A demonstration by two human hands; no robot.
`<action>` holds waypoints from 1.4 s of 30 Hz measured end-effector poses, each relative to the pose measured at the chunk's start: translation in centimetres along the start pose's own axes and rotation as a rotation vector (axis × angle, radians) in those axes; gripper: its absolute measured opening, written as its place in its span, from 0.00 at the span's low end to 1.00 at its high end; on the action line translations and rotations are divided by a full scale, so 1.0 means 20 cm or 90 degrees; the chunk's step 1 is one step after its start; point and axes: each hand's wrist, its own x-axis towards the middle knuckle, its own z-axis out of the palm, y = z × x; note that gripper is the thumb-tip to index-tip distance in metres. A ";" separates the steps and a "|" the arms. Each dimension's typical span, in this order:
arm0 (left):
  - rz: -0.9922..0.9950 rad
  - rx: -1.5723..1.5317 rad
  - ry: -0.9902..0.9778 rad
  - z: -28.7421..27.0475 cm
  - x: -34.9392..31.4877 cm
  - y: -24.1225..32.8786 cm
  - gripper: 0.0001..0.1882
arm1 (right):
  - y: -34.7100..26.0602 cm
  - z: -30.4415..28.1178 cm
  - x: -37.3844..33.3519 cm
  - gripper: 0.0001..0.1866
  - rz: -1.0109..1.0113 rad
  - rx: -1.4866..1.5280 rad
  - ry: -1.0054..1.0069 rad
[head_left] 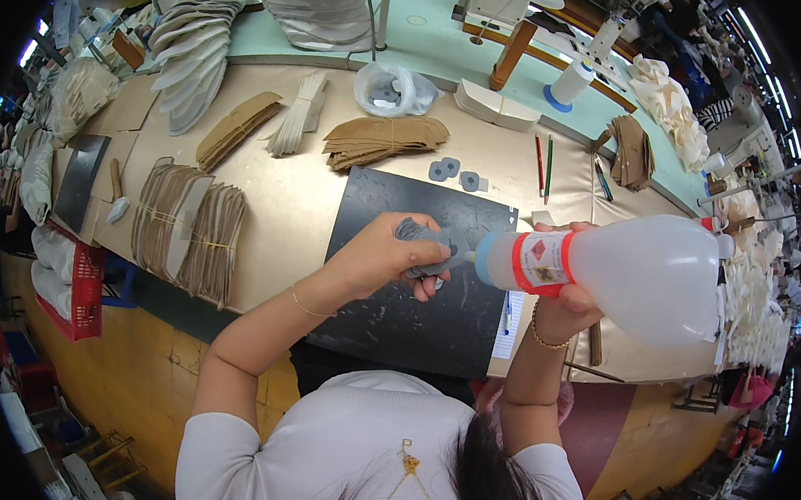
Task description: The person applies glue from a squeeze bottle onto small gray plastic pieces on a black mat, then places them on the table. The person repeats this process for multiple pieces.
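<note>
So the left hand (384, 252) is pinching a stack of small grey pads (422, 245) over the black mat (396, 323) on the bench (283, 215), and the right hand (558, 301) grips a big translucent squeeze bottle (637, 275), nozzle touching the pads.

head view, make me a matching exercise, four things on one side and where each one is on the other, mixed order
Things:
1. translucent squeeze bottle
2. small grey piece
3. red and green pencils
4. black mat

Places:
A. lying on the tan tabletop beyond the mat
B. in the right hand, tipped sideways, nozzle toward the left
C. flat on the table under both hands
D. pinched in the left hand, at the nozzle

Pairs: 1-B, 2-D, 3-A, 4-C
</note>
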 end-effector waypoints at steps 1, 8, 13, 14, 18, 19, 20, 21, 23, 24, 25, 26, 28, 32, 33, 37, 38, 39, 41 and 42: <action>0.003 -0.002 0.004 0.00 0.00 0.00 0.07 | 0.00 0.00 -0.01 0.44 0.008 -0.008 -0.008; 0.017 -0.017 0.012 0.02 0.02 0.00 0.08 | 0.05 -0.04 -0.03 0.44 0.025 0.116 -0.119; 0.026 -0.037 0.013 0.02 0.04 -0.02 0.07 | 0.07 -0.07 -0.05 0.43 -0.001 0.077 -0.104; 0.020 -0.038 0.018 0.02 0.04 -0.01 0.07 | 0.04 -0.06 -0.06 0.43 0.021 0.028 -0.059; 0.011 -0.023 0.031 0.04 0.07 -0.01 0.07 | 0.06 -0.12 -0.03 0.43 0.008 0.019 -0.008; 0.014 -0.015 0.030 0.04 0.08 -0.01 0.08 | 0.06 -0.14 -0.03 0.43 -0.005 0.028 -0.003; 0.020 0.025 0.048 0.03 0.12 -0.01 0.08 | 0.06 -0.15 -0.02 0.44 -0.019 0.030 0.005; 0.027 0.066 0.064 0.01 0.18 -0.02 0.09 | 0.05 -0.17 -0.01 0.44 -0.034 0.032 0.014; 0.027 0.137 0.092 -0.06 0.33 -0.05 0.10 | 0.06 -0.21 -0.02 0.44 -0.019 0.020 0.051; 0.022 0.166 0.103 -0.11 0.44 -0.07 0.10 | 0.05 -0.22 -0.02 0.45 -0.012 0.015 0.069; 0.019 0.195 0.114 -0.15 0.55 -0.08 0.11 | 0.04 -0.23 -0.03 0.45 -0.008 0.001 0.081; 0.007 0.203 0.119 -0.18 0.64 -0.09 0.11 | 0.03 -0.23 -0.03 0.45 -0.006 -0.013 0.096; -0.016 0.219 0.130 -0.22 0.79 -0.11 0.10 | 0.02 -0.25 -0.04 0.46 -0.009 -0.027 0.111; -0.072 0.300 0.163 -0.31 0.98 -0.10 0.10 | 0.02 -0.32 -0.06 0.46 -0.019 -0.019 0.121; -0.073 0.320 0.166 -0.33 0.99 -0.09 0.10 | 0.01 -0.34 -0.06 0.46 -0.019 -0.016 0.123; -0.049 0.280 0.145 -0.36 0.87 -0.02 0.12 | -0.02 -0.38 -0.05 0.47 0.003 -0.011 0.121; -0.044 0.231 0.138 -0.36 0.82 0.00 0.12 | -0.01 -0.38 -0.05 0.47 0.002 -0.003 0.122; -0.053 0.168 0.104 -0.37 0.75 0.03 0.13 | 0.00 -0.38 -0.05 0.47 0.001 0.006 0.124; -0.059 0.060 0.105 -0.35 0.61 0.03 0.10 | 0.02 -0.32 -0.04 0.46 0.002 0.005 0.110; -0.062 0.006 0.104 -0.34 0.54 0.03 0.09 | 0.03 -0.29 -0.04 0.46 0.002 0.003 0.103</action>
